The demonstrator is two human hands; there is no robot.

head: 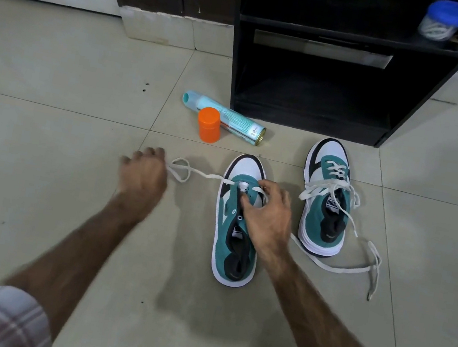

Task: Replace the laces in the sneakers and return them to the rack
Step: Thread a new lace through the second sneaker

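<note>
A teal and white sneaker [239,221] sits on the tiled floor [51,99], toe pointing away. The right hand [268,214] rests on its tongue, fingers curled at the eyelets. The left hand [141,174] pinches the white lace [191,173], drawn out leftward. A second, laced sneaker [326,196] stands right, near a black rack [315,75]

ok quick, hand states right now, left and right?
Left hand: fingers curled round the white lace, drawn out sideways from the near sneaker.
Right hand: fingers on that sneaker's eyelet area, apparently pinching the lace there.
</note>
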